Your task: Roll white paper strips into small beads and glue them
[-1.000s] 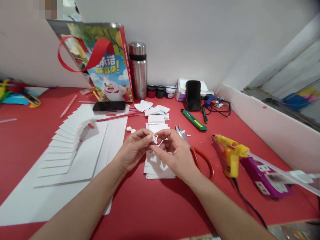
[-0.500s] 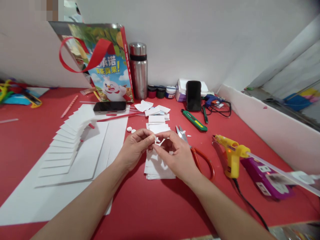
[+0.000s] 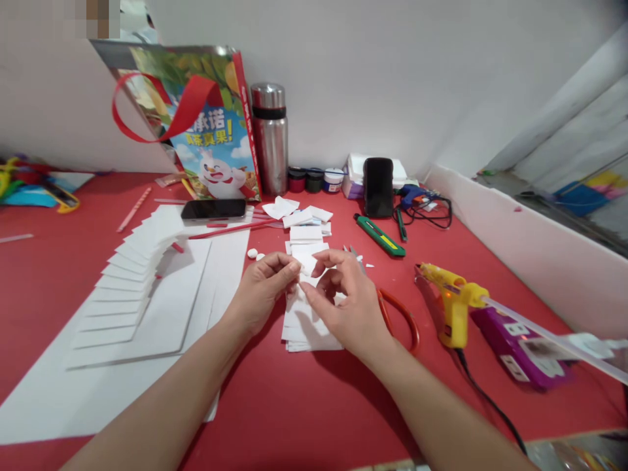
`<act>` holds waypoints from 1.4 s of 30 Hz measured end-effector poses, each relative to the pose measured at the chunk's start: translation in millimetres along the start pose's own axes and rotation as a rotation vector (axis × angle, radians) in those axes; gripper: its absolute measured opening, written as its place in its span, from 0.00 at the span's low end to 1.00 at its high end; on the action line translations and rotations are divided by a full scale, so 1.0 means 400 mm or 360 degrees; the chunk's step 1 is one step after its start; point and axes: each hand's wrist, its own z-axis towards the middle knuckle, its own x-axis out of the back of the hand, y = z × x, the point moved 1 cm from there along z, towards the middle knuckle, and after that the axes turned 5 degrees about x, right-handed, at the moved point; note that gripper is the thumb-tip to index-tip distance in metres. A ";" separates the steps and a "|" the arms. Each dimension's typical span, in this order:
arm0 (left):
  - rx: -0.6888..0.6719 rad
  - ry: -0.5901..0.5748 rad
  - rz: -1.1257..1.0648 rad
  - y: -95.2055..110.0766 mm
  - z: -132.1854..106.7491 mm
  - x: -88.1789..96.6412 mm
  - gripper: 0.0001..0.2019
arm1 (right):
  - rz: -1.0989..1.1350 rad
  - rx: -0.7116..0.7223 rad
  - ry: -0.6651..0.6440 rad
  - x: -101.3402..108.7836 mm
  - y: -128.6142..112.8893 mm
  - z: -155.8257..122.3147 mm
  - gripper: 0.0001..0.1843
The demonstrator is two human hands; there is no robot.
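Observation:
My left hand [image 3: 265, 284] is closed in a pinch above a column of white paper strips [image 3: 307, 327]. A small white piece of paper seems to be between its fingertips, mostly hidden and hard to tell from the white behind. My right hand [image 3: 348, 301] hovers just to the right, thumb and index finger apart, with nothing visible between them. Scissors [image 3: 400, 320] with orange-red handles lie beside my right hand, which partly covers them. Two small white lumps [image 3: 252, 253] rest on the red table just beyond my left hand.
Left, a fanned white card staircase [image 3: 120, 288] stands on white sheets. Behind are a phone [image 3: 213, 209], a picture bag [image 3: 216, 144], a steel flask [image 3: 271, 140] and paint jars [image 3: 314, 180]. Right are a green cutter [image 3: 380, 235], a yellow glue gun [image 3: 454, 301] and a purple box [image 3: 520, 353].
My right thumb and index finger have parted and drawn slightly away from my left fingertips. The white piece that showed between both hands is now mostly hidden at my left fingertips.

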 end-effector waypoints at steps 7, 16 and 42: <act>0.0069 -0.0040 0.0105 -0.006 -0.002 -0.001 0.12 | -0.0151 -0.0003 -0.0127 -0.008 0.010 0.007 0.09; 0.0083 -0.0044 0.0054 -0.007 -0.005 -0.005 0.19 | 0.0219 -0.0251 -0.0038 -0.002 0.010 0.016 0.05; -0.0025 -0.0183 -0.0189 0.022 -0.015 -0.009 0.15 | 0.2529 -0.1215 -0.0310 0.034 0.022 0.043 0.07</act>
